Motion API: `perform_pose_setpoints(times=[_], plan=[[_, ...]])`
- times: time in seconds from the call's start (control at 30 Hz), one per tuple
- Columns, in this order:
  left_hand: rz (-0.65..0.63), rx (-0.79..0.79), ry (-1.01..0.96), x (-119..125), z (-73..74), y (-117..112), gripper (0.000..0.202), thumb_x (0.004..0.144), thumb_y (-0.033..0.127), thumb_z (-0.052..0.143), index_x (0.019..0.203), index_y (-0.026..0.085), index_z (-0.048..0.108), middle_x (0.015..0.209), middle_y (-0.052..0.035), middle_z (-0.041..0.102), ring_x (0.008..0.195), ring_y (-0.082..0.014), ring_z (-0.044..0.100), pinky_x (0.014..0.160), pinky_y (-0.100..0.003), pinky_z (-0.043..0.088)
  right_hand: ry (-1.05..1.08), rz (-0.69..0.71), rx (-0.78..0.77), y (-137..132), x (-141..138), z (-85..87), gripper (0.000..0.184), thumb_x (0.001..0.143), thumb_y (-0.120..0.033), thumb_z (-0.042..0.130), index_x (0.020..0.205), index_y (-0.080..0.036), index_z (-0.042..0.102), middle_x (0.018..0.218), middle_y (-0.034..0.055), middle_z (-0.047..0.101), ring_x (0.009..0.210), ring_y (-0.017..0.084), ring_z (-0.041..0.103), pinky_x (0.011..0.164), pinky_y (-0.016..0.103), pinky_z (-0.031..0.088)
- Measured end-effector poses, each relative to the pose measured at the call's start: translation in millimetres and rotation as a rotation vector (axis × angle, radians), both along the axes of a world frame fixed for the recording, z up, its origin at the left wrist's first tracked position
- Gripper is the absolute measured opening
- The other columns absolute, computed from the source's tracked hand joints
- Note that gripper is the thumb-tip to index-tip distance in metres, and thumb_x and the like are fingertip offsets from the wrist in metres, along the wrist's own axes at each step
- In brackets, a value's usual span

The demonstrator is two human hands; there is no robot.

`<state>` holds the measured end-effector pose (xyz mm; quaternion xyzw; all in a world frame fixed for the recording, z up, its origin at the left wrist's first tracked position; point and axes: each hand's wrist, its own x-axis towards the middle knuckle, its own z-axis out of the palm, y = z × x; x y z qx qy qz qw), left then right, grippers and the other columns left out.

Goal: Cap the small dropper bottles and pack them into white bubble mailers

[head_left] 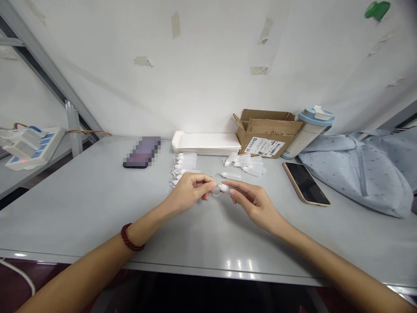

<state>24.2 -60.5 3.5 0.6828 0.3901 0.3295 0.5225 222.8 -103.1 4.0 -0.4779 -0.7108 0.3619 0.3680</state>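
Between my two hands, above the middle of the table, is a small white plastic bottle (223, 188) with a thin white cord looping off it. My right hand (252, 200) pinches its right end between thumb and fingers. With thumb and forefinger closed, my left hand (193, 190) grips the bottle's thin left end; the exact spot is covered by the fingertips. Just behind lies a single translucent bottle (230, 176) with a slim tip. A row of similar corded bottles (186, 161) sits behind my left hand, partly hidden by it. More bottles (249, 163) lie loosely piled farther right.
A stack of flat white packets (208, 142) and an open cardboard box (269, 132) stand against the wall, beside a blue-lidded tumbler (308, 132). One phone (306, 182) and a pale blue cloth bag (355, 174) are right; another phone (141, 152) and a power strip (35, 148) are left.
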Motion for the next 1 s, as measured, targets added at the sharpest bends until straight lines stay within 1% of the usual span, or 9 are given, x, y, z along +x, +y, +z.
perform_pose_setpoints(times=[0.2, 0.37, 0.47, 0.53, 0.6, 0.67, 0.77, 0.83, 1.0], plan=[[0.021, -0.064, -0.114, -2, 8.1, 5, 0.031, 0.084, 0.039, 0.054, 0.078, 0.013, 0.068, 0.069, -0.0044, 0.062, 0.055, -0.0105, 0.052, 0.056, -0.025, 0.046, -0.002, -0.019, 0.046, 2, 0, 5.3, 0.036, 0.089, -0.036, 0.046, 0.113, -0.016, 0.063, 0.068, 0.0015, 0.057, 0.059, 0.012, 0.047, 0.054, 0.026, 0.037], [0.025, -0.016, 0.051, 0, 10.3, 3, 0.025, 0.077, 0.039, 0.063, 0.08, 0.015, 0.068, 0.058, -0.0002, 0.058, 0.053, -0.0105, 0.052, 0.05, -0.022, 0.042, -0.027, -0.018, 0.058, 3, 0, -0.2, 0.034, 0.089, -0.037, 0.048, 0.111, -0.017, 0.063, 0.067, 0.0014, 0.058, 0.061, 0.013, 0.05, 0.054, 0.027, 0.039], [0.027, -0.031, 0.065, -4, 13.0, 9, 0.023, 0.073, 0.037, 0.066, 0.074, 0.015, 0.068, 0.056, -0.0002, 0.058, 0.052, -0.0104, 0.051, 0.049, -0.021, 0.041, -0.087, -0.028, 0.129, 8, 3, -5.7, 0.031, 0.089, -0.037, 0.048, 0.11, -0.018, 0.061, 0.078, 0.0044, 0.064, 0.067, 0.015, 0.056, 0.057, 0.028, 0.043], [0.092, -0.036, 0.022, -13, 15.6, 18, 0.022, 0.07, 0.035, 0.069, 0.069, 0.014, 0.067, 0.052, 0.0006, 0.054, 0.05, -0.0096, 0.049, 0.048, -0.021, 0.04, -0.162, -0.066, 0.251, 15, 7, -10.2, 0.03, 0.089, -0.037, 0.048, 0.111, -0.018, 0.059, 0.09, 0.0078, 0.065, 0.075, 0.017, 0.058, 0.063, 0.031, 0.047], [0.233, -0.043, -0.054, -26, 17.8, 29, 0.02, 0.068, 0.033, 0.071, 0.069, 0.014, 0.067, 0.053, 0.0014, 0.053, 0.047, -0.0075, 0.045, 0.046, -0.02, 0.035, -0.253, -0.078, 0.381, 23, 13, -15.8, 0.029, 0.09, -0.034, 0.046, 0.113, -0.018, 0.056, 0.103, 0.0109, 0.063, 0.089, 0.021, 0.058, 0.076, 0.037, 0.049], [0.392, -0.025, -0.123, -42, 18.2, 42, 0.019, 0.068, 0.032, 0.071, 0.068, 0.013, 0.066, 0.055, 0.0019, 0.051, 0.045, -0.0049, 0.038, 0.042, -0.019, 0.029, -0.331, -0.083, 0.492, 33, 20, -22.6, 0.031, 0.09, -0.032, 0.046, 0.117, -0.018, 0.054, 0.111, 0.0137, 0.06, 0.103, 0.025, 0.056, 0.088, 0.043, 0.046], [0.581, 0.003, -0.193, -62, 12.7, 59, 0.018, 0.067, 0.029, 0.071, 0.067, 0.012, 0.065, 0.059, 0.0008, 0.052, 0.046, -0.0042, 0.037, 0.042, -0.02, 0.026, -0.45, -0.026, 0.519, 43, 29, -33.8, 0.038, 0.09, -0.029, 0.044, 0.126, -0.018, 0.049, 0.123, 0.0158, 0.053, 0.117, 0.027, 0.048, 0.098, 0.047, 0.042], [0.643, 0.013, -0.226, -69, 5.1, 69, 0.018, 0.067, 0.028, 0.069, 0.066, 0.011, 0.064, 0.063, -0.0002, 0.053, 0.047, -0.0045, 0.039, 0.043, -0.02, 0.027, -0.508, 0.018, 0.491, 47, 32, -39.9, 0.039, 0.091, -0.028, 0.044, 0.128, -0.017, 0.048, 0.126, 0.0162, 0.051, 0.119, 0.028, 0.047, 0.1, 0.048, 0.041], [0.639, -0.002, -0.245, -70, -16.2, 87, 0.018, 0.067, 0.027, 0.069, 0.072, 0.011, 0.065, 0.066, -0.001, 0.056, 0.049, -0.006, 0.044, 0.043, -0.02, 0.03, -0.553, 0.054, 0.456, 51, 31, -45.9, 0.037, 0.092, -0.027, 0.042, 0.126, -0.017, 0.052, 0.123, 0.0159, 0.054, 0.116, 0.028, 0.049, 0.099, 0.048, 0.042]])
